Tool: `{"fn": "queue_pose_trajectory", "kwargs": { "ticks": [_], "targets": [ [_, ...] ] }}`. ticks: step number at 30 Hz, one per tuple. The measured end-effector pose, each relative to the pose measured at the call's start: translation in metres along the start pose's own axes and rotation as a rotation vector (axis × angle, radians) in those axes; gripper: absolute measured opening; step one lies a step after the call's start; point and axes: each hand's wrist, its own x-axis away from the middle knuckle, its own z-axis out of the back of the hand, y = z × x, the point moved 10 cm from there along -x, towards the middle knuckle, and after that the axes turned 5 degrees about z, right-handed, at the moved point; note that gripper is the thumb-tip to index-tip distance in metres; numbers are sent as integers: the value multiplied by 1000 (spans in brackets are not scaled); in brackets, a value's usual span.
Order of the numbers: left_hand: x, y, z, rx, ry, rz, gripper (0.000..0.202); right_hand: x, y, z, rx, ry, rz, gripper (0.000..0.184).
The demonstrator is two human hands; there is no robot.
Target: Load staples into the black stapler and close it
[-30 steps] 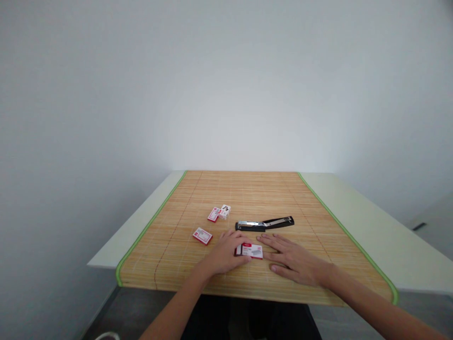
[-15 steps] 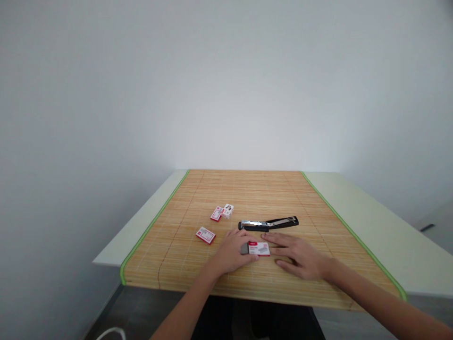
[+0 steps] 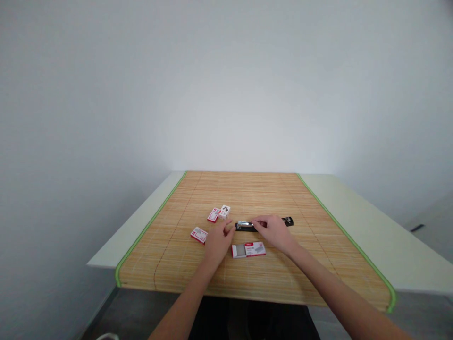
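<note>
A black stapler [image 3: 244, 229] lies folded open on the bamboo mat, its silver inside facing up. My left hand [image 3: 217, 243] is at the stapler's left end, thumb and forefinger curled close on it. My right hand [image 3: 274, 230] reaches over the middle of the stapler, its fingertips pinched at the metal rail and hiding the hinge. Whether a small staple strip is between those fingers cannot be made out. Nearer to me rests a red and white staple box [image 3: 255, 248], slid partly open on its left with grey showing inside.
To the left lie a small red and white box [image 3: 198, 234], partly behind my left hand, and farther back another such box [image 3: 213, 215] touching a white box [image 3: 224, 211]. The bamboo mat [image 3: 247, 189] with green edging covers the white table [image 3: 339, 198], which meets a wall.
Both hands have left the staple box and moved away from me to the stapler. The box now lies alone, its open left part showing. The view has shifted slightly.
</note>
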Motion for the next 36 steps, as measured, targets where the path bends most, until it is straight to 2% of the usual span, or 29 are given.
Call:
{"fn": "queue_pose_trajectory", "kwargs": {
  "ticks": [3, 7, 15, 26, 36],
  "targets": [
    [-4, 3, -7, -134, -48, -13, 42, -10, 4, -7, 30, -20, -40, 37],
    [-6, 9, -12, -196, -110, -36, 37, -11, 10, -11, 32, -26, -66, 36],
    [-4, 11, -10, -159, -131, -18, 37, -11, 17, -29, -55, 9, -118, 34],
    [-2, 12, -10, -160, -146, -3, 37, -7, 40, -45, -312, 172, -272, 37],
    [-2, 10, -10, -146, -140, -11, 37, -10, 36, -52, -410, 204, -304, 32]
  ]
}}
